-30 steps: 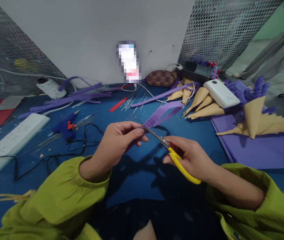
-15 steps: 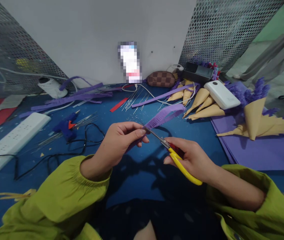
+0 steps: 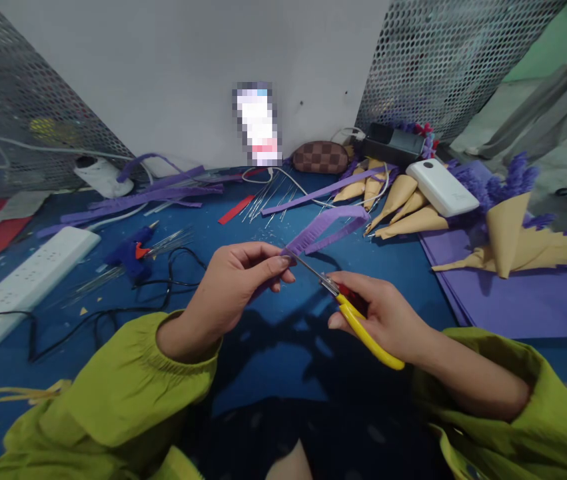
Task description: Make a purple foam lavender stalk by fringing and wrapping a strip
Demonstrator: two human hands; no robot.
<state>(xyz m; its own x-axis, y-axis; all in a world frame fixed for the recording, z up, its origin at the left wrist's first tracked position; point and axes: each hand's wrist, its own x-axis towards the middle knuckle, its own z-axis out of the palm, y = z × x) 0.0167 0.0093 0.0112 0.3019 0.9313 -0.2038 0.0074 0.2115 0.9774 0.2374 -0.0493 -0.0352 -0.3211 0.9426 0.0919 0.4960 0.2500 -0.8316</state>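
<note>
Left of the hands, a long white plastic power strip (image 3: 33, 283) and a blue glue gun with a red trigger (image 3: 136, 250) rest on the blue surface (image 3: 398, 257), unmoved over the last second. The left hand (image 3: 233, 283) grasps a narrow, crinkled purple paper strip (image 3: 310, 230) between thumb and fingers; this lies between the hands, its far part bent into a loop beyond the fingertips. The chief change is in that loop: it had drawn narrower half a second ago and has spread again, while both hands stay nearly in place. The right hand (image 3: 383, 310) grips yellow-handled metal scissors (image 3: 358, 323), their blades reaching to the strip right beside the left fingertips; whether they part or meet is too fine to tell. I judge this as small cuts being worked along the paper's edge, with little headway visible. Right of the hands, tan paper cones (image 3: 416, 223) and flat purple paper sheets (image 3: 538, 307) lie as before.
</note>
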